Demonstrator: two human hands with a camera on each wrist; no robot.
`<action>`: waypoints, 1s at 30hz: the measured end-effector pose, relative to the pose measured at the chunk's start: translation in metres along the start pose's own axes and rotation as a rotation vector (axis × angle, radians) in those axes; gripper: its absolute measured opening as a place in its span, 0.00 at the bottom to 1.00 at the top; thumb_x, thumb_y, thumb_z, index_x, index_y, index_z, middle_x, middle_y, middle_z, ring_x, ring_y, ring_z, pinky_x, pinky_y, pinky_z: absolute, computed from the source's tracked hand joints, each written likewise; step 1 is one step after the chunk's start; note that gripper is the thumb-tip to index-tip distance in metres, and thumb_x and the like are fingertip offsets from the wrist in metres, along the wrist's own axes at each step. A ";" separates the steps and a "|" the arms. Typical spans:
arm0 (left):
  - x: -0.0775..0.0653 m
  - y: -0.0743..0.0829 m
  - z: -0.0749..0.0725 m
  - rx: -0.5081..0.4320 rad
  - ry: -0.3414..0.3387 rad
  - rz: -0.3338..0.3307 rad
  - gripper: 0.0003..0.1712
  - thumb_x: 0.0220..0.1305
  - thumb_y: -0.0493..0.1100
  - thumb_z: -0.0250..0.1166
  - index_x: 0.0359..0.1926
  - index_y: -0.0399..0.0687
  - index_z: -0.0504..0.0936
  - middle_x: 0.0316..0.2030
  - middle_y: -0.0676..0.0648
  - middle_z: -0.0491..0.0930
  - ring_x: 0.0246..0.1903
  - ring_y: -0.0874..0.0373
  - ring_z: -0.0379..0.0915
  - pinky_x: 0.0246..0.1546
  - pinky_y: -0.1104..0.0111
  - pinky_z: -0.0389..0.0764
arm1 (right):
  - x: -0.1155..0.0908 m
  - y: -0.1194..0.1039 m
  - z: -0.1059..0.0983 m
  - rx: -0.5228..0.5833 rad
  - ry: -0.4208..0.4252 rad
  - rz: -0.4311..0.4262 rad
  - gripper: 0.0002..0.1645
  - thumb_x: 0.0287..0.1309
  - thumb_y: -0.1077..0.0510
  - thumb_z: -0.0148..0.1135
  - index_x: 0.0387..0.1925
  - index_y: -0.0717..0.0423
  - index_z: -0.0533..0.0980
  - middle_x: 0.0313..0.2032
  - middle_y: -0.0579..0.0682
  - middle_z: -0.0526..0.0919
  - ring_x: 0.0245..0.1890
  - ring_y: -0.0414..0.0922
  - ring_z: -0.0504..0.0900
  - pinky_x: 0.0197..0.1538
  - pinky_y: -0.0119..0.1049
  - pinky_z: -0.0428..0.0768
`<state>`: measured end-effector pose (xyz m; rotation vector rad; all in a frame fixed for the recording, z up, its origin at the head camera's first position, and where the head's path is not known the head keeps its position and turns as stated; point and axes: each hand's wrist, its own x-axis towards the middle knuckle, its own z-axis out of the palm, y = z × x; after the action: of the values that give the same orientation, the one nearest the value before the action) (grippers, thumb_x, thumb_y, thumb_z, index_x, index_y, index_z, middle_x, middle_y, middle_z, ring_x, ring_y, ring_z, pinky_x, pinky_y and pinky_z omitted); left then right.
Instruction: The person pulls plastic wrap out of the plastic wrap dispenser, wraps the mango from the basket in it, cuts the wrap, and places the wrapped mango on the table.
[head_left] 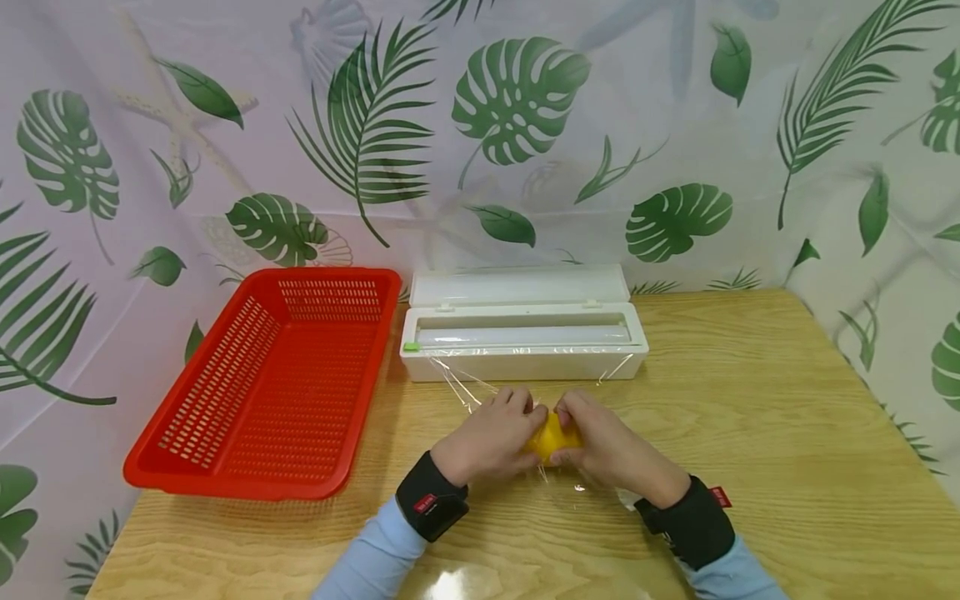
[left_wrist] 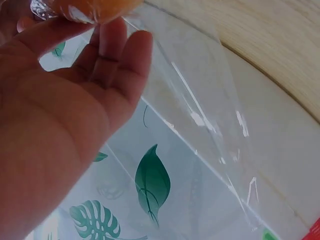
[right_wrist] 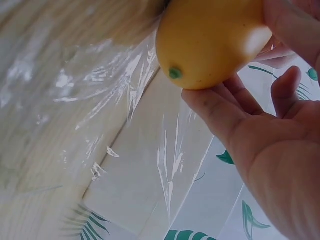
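A yellow, oval fruit (head_left: pixel 553 440) with a small green stem end is held between both hands above the table. My left hand (head_left: pixel 491 435) grips its left side, thumb and fingertips against it. On the other side my right hand (head_left: pixel 615 442) pinches the fruit (right_wrist: pixel 215 40) between thumb and fingers. Clear cling film (right_wrist: pixel 172 165) stretches from the white dispenser box (head_left: pixel 525 367) to the fruit, and wrinkled film lies around and below it. In the left wrist view, shiny film clings to the fruit (left_wrist: pixel 107 9). How far the film wraps it is partly hidden by the hands.
Left of the box stands a red perforated plastic basket (head_left: pixel 330 483), with no contents showing. The dispenser's lid (head_left: pixel 517 286) is raised at the back, showing the film roll (head_left: pixel 525 335) inside. A leaf-patterned cloth (head_left: pixel 525 192) hangs behind the wooden table (head_left: pixel 787 467).
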<state>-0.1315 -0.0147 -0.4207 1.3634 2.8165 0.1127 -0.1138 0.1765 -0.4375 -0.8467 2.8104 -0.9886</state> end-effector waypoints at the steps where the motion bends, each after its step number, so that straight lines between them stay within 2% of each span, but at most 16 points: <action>1: 0.000 -0.001 0.000 -0.006 -0.001 0.001 0.28 0.55 0.55 0.62 0.52 0.44 0.73 0.41 0.46 0.69 0.39 0.54 0.62 0.38 0.64 0.74 | 0.000 0.000 0.000 -0.005 0.001 -0.002 0.26 0.39 0.59 0.72 0.29 0.55 0.60 0.30 0.49 0.64 0.29 0.44 0.66 0.31 0.37 0.70; 9: -0.001 -0.003 0.001 -0.018 -0.001 0.008 0.31 0.55 0.58 0.63 0.53 0.45 0.72 0.42 0.46 0.69 0.41 0.53 0.62 0.38 0.65 0.74 | 0.000 -0.001 -0.001 0.010 0.006 -0.026 0.25 0.39 0.60 0.72 0.28 0.55 0.60 0.31 0.48 0.66 0.31 0.45 0.66 0.32 0.38 0.70; 17: -0.001 -0.004 0.005 -0.021 0.002 0.009 0.33 0.56 0.60 0.62 0.55 0.44 0.71 0.42 0.45 0.69 0.40 0.53 0.61 0.36 0.66 0.74 | -0.001 -0.001 -0.001 0.020 0.007 -0.015 0.24 0.40 0.59 0.72 0.25 0.54 0.61 0.33 0.49 0.67 0.31 0.45 0.67 0.33 0.38 0.71; 30: -0.002 -0.003 0.007 -0.010 0.011 0.001 0.32 0.55 0.59 0.63 0.54 0.45 0.71 0.41 0.46 0.68 0.40 0.54 0.61 0.36 0.66 0.73 | 0.000 0.001 0.002 0.007 0.016 -0.018 0.24 0.39 0.58 0.73 0.24 0.53 0.62 0.34 0.48 0.67 0.32 0.44 0.67 0.33 0.37 0.71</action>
<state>-0.1321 -0.0178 -0.4283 1.3659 2.8205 0.1338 -0.1137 0.1762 -0.4402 -0.8687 2.8163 -1.0114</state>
